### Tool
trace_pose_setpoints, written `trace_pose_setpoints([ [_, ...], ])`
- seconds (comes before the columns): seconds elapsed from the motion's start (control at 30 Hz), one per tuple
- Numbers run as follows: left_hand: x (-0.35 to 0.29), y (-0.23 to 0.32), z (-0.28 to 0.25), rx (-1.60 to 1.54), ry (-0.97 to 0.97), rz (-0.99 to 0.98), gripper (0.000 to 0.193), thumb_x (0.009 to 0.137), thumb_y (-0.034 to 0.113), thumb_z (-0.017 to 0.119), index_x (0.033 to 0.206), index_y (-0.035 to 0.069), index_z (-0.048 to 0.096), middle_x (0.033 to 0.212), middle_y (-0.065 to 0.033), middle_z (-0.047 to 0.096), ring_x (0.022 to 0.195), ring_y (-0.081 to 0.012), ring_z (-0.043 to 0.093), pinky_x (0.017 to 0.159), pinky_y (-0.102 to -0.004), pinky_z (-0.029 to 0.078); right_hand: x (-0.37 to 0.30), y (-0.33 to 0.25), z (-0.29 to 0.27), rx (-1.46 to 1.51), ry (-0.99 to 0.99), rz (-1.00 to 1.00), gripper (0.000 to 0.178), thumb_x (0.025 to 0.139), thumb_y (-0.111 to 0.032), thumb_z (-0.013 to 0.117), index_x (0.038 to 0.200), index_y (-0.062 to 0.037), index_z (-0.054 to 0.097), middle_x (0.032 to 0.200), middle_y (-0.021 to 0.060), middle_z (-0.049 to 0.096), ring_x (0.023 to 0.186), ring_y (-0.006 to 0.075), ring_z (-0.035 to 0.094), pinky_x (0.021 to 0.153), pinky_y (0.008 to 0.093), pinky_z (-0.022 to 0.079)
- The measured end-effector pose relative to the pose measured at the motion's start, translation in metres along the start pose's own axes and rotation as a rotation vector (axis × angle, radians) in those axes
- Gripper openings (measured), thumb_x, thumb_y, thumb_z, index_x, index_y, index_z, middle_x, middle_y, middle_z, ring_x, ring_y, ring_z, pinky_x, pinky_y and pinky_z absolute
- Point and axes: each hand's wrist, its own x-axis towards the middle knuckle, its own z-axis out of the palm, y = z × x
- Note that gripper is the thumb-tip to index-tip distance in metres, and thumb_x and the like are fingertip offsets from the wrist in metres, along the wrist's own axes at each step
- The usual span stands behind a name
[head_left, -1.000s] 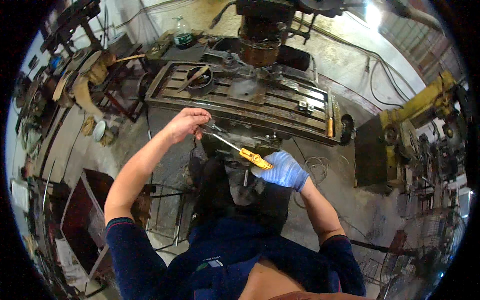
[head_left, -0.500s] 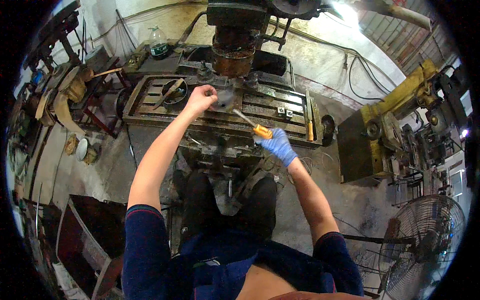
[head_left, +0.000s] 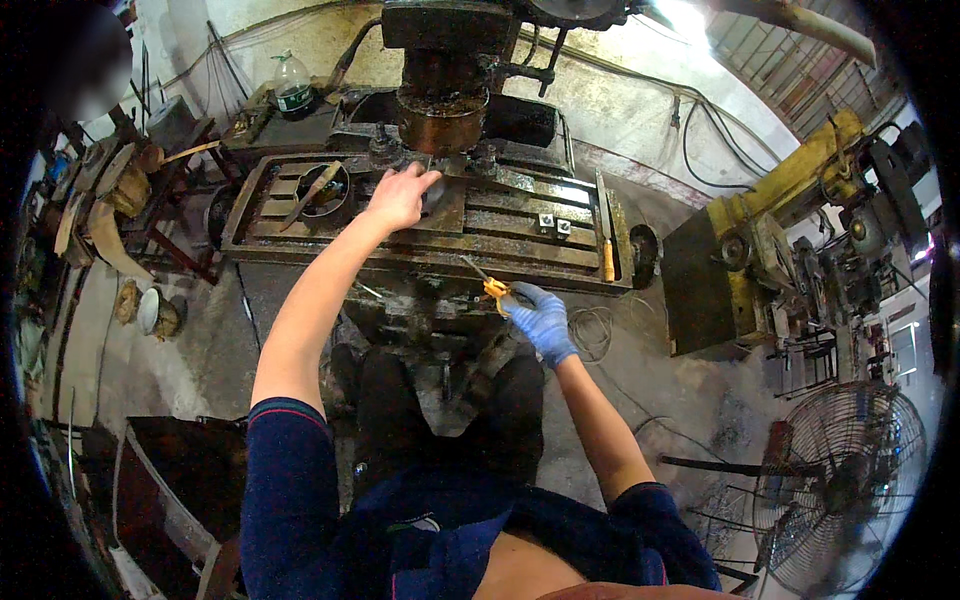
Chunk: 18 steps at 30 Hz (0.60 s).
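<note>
Slotted machine table [head_left: 400, 245] in a cluttered workshop: bare left hand [head_left: 402, 200] at the spindle head [head_left: 440, 125], yellow-handled tool [head_left: 496, 289] drawn back

The table runs across the view below the spindle head; a round pot [head_left: 330, 210] with a flat wooden stick [head_left: 313, 193] across it sits toward its left end, two small metal blocks [head_left: 555, 226] and an orange-handled file [head_left: 608, 262] toward its right; a fan [head_left: 838, 480] stands at the lower right.

A second ago the left hand was in front of the table, close to the tool's tip; now it has reached in over the slots, fingers stretched forward and slightly parted, just below the spindle head; whether it pinches anything I cannot tell, since the fingertips are hard to make out.

The gloved right hand [head_left: 543, 325] stays closed around the yellow handle; the tool has dropped back by the table's front edge, its thin metal shaft slanting up and leftward, well apart from the left hand; as I judge it, the bare hand alone is working at the spindle, with the tool held aside.
</note>
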Motion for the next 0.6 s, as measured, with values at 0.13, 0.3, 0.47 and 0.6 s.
trace_pose_setpoints([
  [0.13,-0.008,0.004,-0.001,0.041,0.040,-0.115,0.035,0.073,0.010,0.058,0.108,0.012,0.052,0.099,-0.0134,0.056,0.086,-0.0320,0.056,0.080,-0.0424,0.041,-0.016,-0.006,-0.018,-0.033,0.002,-0.045,0.037,0.071,-0.026,0.070,0.100,-0.0033,0.063,0.086,0.0128,0.066,0.076,0.0171,0.063,0.069,0.0277,0.048],
  [0.3,-0.004,0.003,0.010,0.021,0.065,-0.111,0.023,0.074,0.014,0.059,0.096,0.011,0.057,0.086,-0.0129,0.060,0.078,-0.0307,0.058,0.077,-0.0404,0.042,-0.034,-0.002,-0.035,0.104,-0.035,-0.032,0.030,0.075,-0.019,0.068,0.097,-0.0007,0.063,0.083,0.0096,0.066,0.074,0.0116,0.060,0.067,0.0258,0.048],
  [0.47,0.015,-0.001,0.024,-0.062,0.134,-0.133,0.018,0.074,0.016,0.060,0.091,0.009,0.059,0.085,-0.0129,0.061,0.079,-0.0311,0.058,0.074,-0.0410,0.045,-0.051,-0.017,-0.057,0.192,-0.029,0.067,0.026,0.076,-0.015,0.067,0.095,0.0023,0.063,0.080,0.0069,0.065,0.072,0.0104,0.059,0.065,0.0249,0.048],
  [0.6,0.025,-0.005,0.042,-0.088,0.183,-0.167,0.018,0.075,0.018,0.061,0.090,0.008,0.059,0.088,-0.0136,0.061,0.079,-0.0325,0.059,0.073,-0.0417,0.046,-0.056,-0.013,-0.070,0.164,0.022,0.003,0.025,0.076,-0.015,0.068,0.094,0.0018,0.064,0.078,0.0054,0.065,0.068,0.0101,0.057,0.063,0.0245,0.047],
])
